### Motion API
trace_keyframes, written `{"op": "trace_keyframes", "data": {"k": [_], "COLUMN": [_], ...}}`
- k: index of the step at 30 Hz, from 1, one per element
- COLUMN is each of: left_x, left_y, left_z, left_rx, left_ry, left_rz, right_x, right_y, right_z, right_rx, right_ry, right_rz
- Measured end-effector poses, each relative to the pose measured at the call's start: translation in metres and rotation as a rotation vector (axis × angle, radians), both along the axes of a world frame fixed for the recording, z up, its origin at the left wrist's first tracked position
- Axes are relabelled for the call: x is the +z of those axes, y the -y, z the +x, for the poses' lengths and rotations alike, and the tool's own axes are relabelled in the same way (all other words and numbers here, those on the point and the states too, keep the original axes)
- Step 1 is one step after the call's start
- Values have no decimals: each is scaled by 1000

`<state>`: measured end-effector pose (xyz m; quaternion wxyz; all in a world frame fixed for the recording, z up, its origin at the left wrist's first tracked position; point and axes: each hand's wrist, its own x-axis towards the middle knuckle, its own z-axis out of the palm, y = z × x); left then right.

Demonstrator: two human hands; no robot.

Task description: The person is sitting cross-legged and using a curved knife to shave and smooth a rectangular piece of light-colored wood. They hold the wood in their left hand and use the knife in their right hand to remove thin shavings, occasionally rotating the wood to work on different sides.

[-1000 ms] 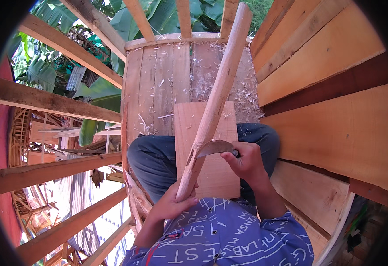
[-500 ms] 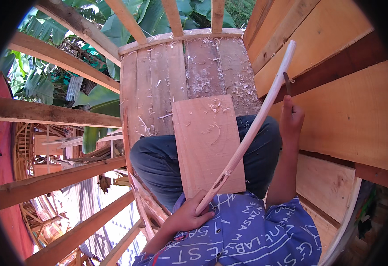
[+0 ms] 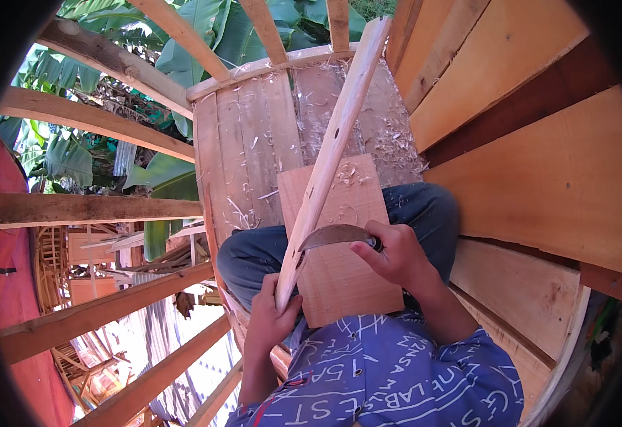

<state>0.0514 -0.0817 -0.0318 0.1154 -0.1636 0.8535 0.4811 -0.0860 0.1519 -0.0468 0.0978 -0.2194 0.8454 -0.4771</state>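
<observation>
A long pale wooden stick (image 3: pixel 331 149) slants up and away from my lap, with dark slots along its side. My left hand (image 3: pixel 272 313) is closed around its near end. In my right hand (image 3: pixel 398 257) is a knife with a curved blade (image 3: pixel 338 235); the fingers wrap its handle, which is mostly hidden. The blade's tip lies against the stick, a little above my left hand. Under both, a flat rectangular board (image 3: pixel 350 285) rests across my legs, with curled shavings on its far part.
Wood shavings (image 3: pixel 389 132) litter the plank floor (image 3: pixel 243 142) beyond my crossed legs. A slatted wooden railing (image 3: pixel 104 208) runs along the left and far side, with large green leaves outside. Wooden panels (image 3: pixel 538 178) wall the right side.
The stick has swung left, and its far end now leans over the planks. My right hand has brought the knife down from the stick's far part to near my left hand.
</observation>
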Motion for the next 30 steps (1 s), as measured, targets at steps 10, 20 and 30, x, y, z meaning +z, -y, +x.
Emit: {"op": "trace_keyframes", "data": {"k": [10, 20, 30], "left_x": [-47, -57, -53], "left_y": [30, 38, 34], "left_z": [88, 112, 97], "left_rx": [-57, -15, -2], "left_ry": [260, 358, 370], "left_rz": [159, 358, 263], "right_x": [-22, -34, -32], "right_y": [11, 8, 28], "right_z": [4, 0, -24], "right_rx": [60, -2, -16], "right_ry": [103, -40, -120], "right_rz": [230, 469, 510]}}
